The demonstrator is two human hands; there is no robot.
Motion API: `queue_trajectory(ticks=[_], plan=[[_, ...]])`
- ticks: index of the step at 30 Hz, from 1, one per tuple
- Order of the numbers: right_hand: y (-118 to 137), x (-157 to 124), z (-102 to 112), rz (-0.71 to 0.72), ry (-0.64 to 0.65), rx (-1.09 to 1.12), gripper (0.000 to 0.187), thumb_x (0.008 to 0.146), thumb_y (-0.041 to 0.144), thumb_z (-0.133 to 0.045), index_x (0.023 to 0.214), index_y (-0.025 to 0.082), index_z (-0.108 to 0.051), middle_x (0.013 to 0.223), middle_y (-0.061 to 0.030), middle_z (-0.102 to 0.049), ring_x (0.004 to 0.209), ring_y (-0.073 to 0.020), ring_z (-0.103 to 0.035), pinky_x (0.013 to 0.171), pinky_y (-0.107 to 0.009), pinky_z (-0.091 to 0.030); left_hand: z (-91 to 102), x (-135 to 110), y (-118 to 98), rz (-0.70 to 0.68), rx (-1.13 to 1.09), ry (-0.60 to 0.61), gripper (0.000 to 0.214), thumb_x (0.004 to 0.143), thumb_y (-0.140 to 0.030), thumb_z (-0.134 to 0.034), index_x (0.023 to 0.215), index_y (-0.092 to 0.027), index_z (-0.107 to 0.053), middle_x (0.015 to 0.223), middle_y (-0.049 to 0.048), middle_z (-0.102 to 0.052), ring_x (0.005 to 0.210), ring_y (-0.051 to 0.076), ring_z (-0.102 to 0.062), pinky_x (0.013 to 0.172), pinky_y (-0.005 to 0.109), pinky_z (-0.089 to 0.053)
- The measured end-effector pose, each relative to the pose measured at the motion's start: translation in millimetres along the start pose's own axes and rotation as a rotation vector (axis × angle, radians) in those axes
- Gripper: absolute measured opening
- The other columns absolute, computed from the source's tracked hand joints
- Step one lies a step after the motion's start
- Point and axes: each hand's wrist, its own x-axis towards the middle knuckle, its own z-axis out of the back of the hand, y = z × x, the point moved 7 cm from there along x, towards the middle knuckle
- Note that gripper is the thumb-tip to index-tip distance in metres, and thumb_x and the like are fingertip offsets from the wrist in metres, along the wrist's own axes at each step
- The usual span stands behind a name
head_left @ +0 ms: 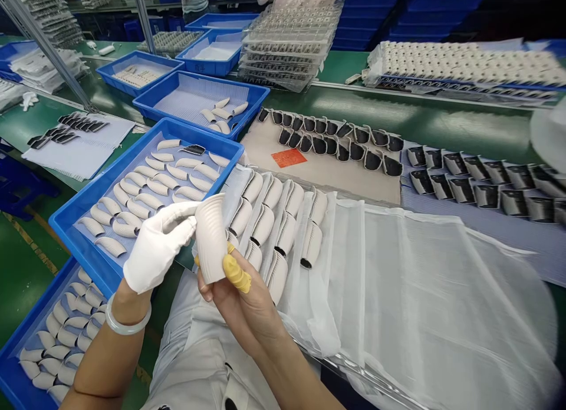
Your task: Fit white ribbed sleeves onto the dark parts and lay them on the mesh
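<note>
Both my hands hold one white ribbed curved shell (211, 238) upright in front of me. My left hand (157, 248) wears a white glove and pinches the shell's upper left edge. My right hand (241, 292) is bare, with yellow finger cots, and grips the shell from below and behind. Right behind the shell, rows of similar white shells (274, 221) lie on a white mesh sheet (398, 280).
A blue tray (71, 212) of white shells sits to my left, another blue tray (13, 363) lies lower left. Black-lined shells (336, 140) line the green table (442, 121) behind. More blue trays and stacked clear trays (287, 44) stand farther back.
</note>
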Motion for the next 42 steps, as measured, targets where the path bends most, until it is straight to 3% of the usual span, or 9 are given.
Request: queue_trajectory(ticks=[9, 14, 17, 20, 23, 27, 32, 37, 42], plan=[[6, 1, 14, 0.081, -0.074, -0.277, 0.038, 0.074, 0.046, -0.071, 0.100, 0.018, -0.063, 0.071, 0.0009, -0.056, 0.060, -0.0112, -0.049, 0.057, -0.025, -0.039, -1.5, -2, -17, -0.106, 0.196, -0.032, 0.026, 0.075, -0.029, -0.069, 0.099, -0.019, -0.068, 0.102, 0.0050, -0.070, 0.095, 0.020, -0.064, 0.083, 0.029, -0.053], [9, -2, 18, 0.090, -0.097, -0.481, 0.041, 0.072, 0.043, -0.074, 0.104, 0.019, -0.062, 0.067, 0.0022, -0.058, 0.059, -0.0124, -0.050, 0.057, -0.027, -0.041, -3.1, 1, -27, -0.183, 0.400, -0.122, 0.019, 0.073, -0.032, -0.070, 0.085, -0.017, -0.067, 0.084, 0.0023, -0.067, 0.078, 0.016, -0.062, 0.073, 0.026, -0.052], [14, -10, 22, 0.137, -0.123, -0.511, 0.041, 0.081, 0.049, -0.063, 0.107, 0.018, -0.059, 0.064, 0.0014, -0.060, 0.057, -0.0134, -0.053, 0.058, -0.029, -0.045, -2.7, 9, -16, -0.082, 0.375, -0.178, 0.019, 0.072, -0.035, -0.069, 0.070, -0.017, -0.063, 0.067, -0.0012, -0.061, 0.059, 0.011, -0.055, 0.055, 0.022, -0.046], [23, -20, 26, 0.231, -0.156, -0.436, 0.042, 0.089, 0.054, -0.048, 0.112, 0.019, -0.053, 0.064, 0.0010, -0.060, 0.052, -0.0144, -0.056, 0.052, -0.030, -0.047, -10.7, 16, 9, 0.114, 0.242, -0.139, 0.025, 0.070, -0.035, -0.069, 0.060, -0.017, -0.056, 0.049, -0.0061, -0.047, 0.041, 0.006, -0.038, 0.039, 0.020, -0.032], [32, -28, 28, 0.293, -0.157, -0.379, 0.032, 0.088, 0.051, -0.050, 0.100, 0.022, -0.052, 0.067, 0.0017, -0.061, 0.048, -0.0138, -0.058, 0.043, -0.026, -0.046, -24.2, 18, 31, 0.271, 0.109, -0.089, 0.028, 0.067, -0.038, -0.070, 0.058, -0.017, -0.054, 0.040, -0.0087, -0.039, 0.034, 0.004, -0.030, 0.035, 0.019, -0.022], [42, -36, 33, 0.318, -0.185, -0.412, 0.025, 0.089, 0.046, -0.052, 0.085, 0.021, -0.050, 0.057, 0.0050, -0.056, 0.045, -0.0118, -0.057, 0.042, -0.022, -0.045, -39.8, 16, 48, 0.344, 0.061, -0.060, 0.031, 0.064, -0.041, -0.071, 0.059, -0.017, -0.053, 0.037, -0.0087, -0.038, 0.032, 0.005, -0.032, 0.034, 0.019, -0.022], [51, -45, 48, 0.320, -0.296, -0.448, 0.026, 0.086, 0.042, -0.058, 0.078, 0.020, -0.048, 0.058, 0.0058, -0.055, 0.045, -0.0082, -0.054, 0.046, -0.020, -0.043, -53.1, 17, 55, 0.305, 0.106, -0.051, 0.032, 0.063, -0.041, -0.073, 0.058, -0.016, -0.054, 0.037, -0.0082, -0.040, 0.034, 0.005, -0.033, 0.036, 0.019, -0.024], [50, -55, 67, 0.280, -0.284, -0.438, 0.023, 0.085, 0.040, -0.058, 0.086, 0.021, -0.046, 0.064, 0.0051, -0.056, 0.053, -0.0112, -0.058, 0.053, -0.026, -0.048, -67.7, 17, 60, 0.247, 0.149, -0.104, 0.030, 0.065, -0.041, -0.071, 0.064, -0.016, -0.055, 0.046, -0.0081, -0.044, 0.040, 0.005, -0.034, 0.039, 0.019, -0.026], [54, -73, 113, 0.268, -0.496, -0.617, 0.030, 0.078, 0.042, -0.064, 0.085, 0.022, -0.041, 0.067, 0.0055, -0.053, 0.056, -0.0130, -0.056, 0.055, -0.030, -0.046, -102.6, 9, 42, -0.025, 0.458, -0.113, 0.022, 0.075, -0.039, -0.064, 0.075, -0.017, -0.062, 0.068, -0.0008, -0.060, 0.064, 0.013, -0.056, 0.064, 0.024, -0.044]])
